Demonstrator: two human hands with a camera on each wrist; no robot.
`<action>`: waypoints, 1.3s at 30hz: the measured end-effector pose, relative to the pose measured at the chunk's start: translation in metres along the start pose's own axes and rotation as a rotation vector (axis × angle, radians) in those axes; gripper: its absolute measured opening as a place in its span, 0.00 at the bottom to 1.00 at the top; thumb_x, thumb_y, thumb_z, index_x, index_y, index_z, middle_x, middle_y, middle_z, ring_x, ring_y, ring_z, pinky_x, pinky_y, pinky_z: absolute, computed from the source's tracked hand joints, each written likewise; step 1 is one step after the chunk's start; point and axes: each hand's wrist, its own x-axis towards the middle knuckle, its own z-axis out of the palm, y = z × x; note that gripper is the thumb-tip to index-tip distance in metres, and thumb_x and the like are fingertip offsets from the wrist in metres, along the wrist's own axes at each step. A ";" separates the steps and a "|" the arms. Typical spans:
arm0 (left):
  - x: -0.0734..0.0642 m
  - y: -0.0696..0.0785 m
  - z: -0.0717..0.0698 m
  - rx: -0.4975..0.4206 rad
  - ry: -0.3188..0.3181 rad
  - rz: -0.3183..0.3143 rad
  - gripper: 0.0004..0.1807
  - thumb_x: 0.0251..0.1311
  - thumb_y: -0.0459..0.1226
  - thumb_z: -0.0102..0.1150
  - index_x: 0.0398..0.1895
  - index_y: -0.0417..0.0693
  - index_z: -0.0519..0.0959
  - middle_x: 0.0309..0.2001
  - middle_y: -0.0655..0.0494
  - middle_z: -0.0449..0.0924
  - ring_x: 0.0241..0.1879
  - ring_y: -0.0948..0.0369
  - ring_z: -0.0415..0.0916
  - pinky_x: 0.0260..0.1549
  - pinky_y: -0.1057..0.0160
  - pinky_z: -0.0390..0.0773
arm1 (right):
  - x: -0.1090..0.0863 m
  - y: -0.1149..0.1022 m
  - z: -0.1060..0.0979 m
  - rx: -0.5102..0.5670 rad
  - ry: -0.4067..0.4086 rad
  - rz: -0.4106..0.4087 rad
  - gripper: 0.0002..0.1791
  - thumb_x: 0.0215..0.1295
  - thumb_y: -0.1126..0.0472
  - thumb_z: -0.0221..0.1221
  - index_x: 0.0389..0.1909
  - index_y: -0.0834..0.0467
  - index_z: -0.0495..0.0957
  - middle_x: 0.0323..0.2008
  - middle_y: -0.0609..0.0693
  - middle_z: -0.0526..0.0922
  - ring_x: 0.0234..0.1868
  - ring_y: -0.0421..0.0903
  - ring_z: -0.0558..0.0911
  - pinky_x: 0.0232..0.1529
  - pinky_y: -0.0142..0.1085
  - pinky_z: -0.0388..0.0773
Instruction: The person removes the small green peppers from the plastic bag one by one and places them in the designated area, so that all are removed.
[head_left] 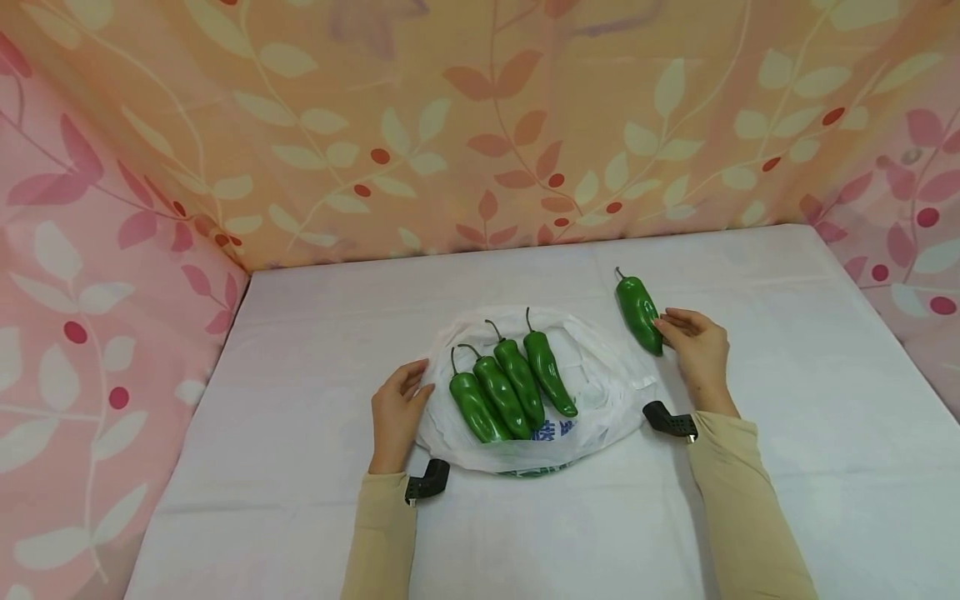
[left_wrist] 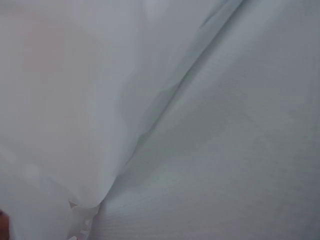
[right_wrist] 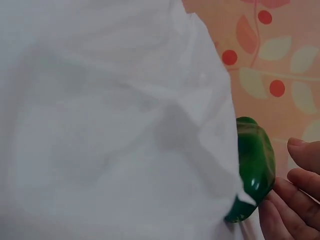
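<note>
Several glossy green peppers [head_left: 512,381] lie side by side on a crumpled white plastic bag [head_left: 603,417], their stems pointing away from me. My left hand [head_left: 397,414] is at the bag's left edge and pinches the rim, fingers bent over it. White plastic [left_wrist: 75,100] fills much of the left wrist view, hiding nearly all of that hand. To the bag's right, my right hand [head_left: 697,354] holds another green pepper [head_left: 637,312] near its lower end with thumb and fingers. In the right wrist view, the bag partly covers this pepper [right_wrist: 257,170].
A white cloth [head_left: 300,375] covers the table. Leaf-patterned curtains [head_left: 510,125] stand behind it and at both sides. A small black device [head_left: 429,480] is strapped at the left wrist and another [head_left: 670,420] at the right.
</note>
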 end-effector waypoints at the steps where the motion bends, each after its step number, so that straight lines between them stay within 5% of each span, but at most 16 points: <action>1: 0.000 0.000 0.000 -0.006 -0.001 0.008 0.19 0.51 0.21 0.63 0.49 0.34 0.79 0.48 0.40 0.80 0.50 0.51 0.78 0.50 0.63 0.78 | -0.002 -0.001 -0.001 0.011 0.009 -0.004 0.21 0.61 0.62 0.63 0.52 0.69 0.76 0.32 0.35 0.79 0.35 0.28 0.78 0.37 0.18 0.77; 16: 0.000 0.000 0.000 0.006 -0.010 0.003 0.19 0.52 0.22 0.63 0.50 0.36 0.79 0.49 0.41 0.80 0.50 0.51 0.78 0.50 0.62 0.78 | -0.042 -0.031 0.007 0.168 0.005 -0.065 0.16 0.58 0.68 0.63 0.48 0.70 0.78 0.33 0.39 0.83 0.35 0.33 0.81 0.36 0.18 0.76; 23: 0.001 -0.001 0.000 0.015 -0.002 -0.005 0.19 0.51 0.22 0.63 0.49 0.36 0.79 0.48 0.42 0.80 0.49 0.52 0.78 0.49 0.62 0.79 | -0.068 -0.036 0.027 0.232 -0.131 -0.117 0.17 0.59 0.70 0.63 0.47 0.73 0.76 0.36 0.44 0.84 0.37 0.33 0.82 0.42 0.21 0.78; 32: 0.001 -0.001 0.001 0.021 -0.004 -0.008 0.19 0.51 0.22 0.64 0.49 0.36 0.79 0.49 0.41 0.80 0.49 0.51 0.78 0.50 0.60 0.78 | -0.086 -0.034 0.049 0.208 -0.337 -0.176 0.16 0.60 0.68 0.62 0.47 0.70 0.77 0.47 0.67 0.79 0.41 0.35 0.81 0.43 0.24 0.79; 39: 0.002 0.000 0.000 0.022 -0.004 -0.015 0.19 0.51 0.22 0.63 0.49 0.36 0.79 0.48 0.42 0.80 0.49 0.52 0.78 0.50 0.62 0.78 | -0.096 -0.035 0.061 0.211 -0.417 -0.183 0.16 0.59 0.68 0.63 0.47 0.70 0.78 0.47 0.67 0.79 0.41 0.35 0.81 0.44 0.25 0.79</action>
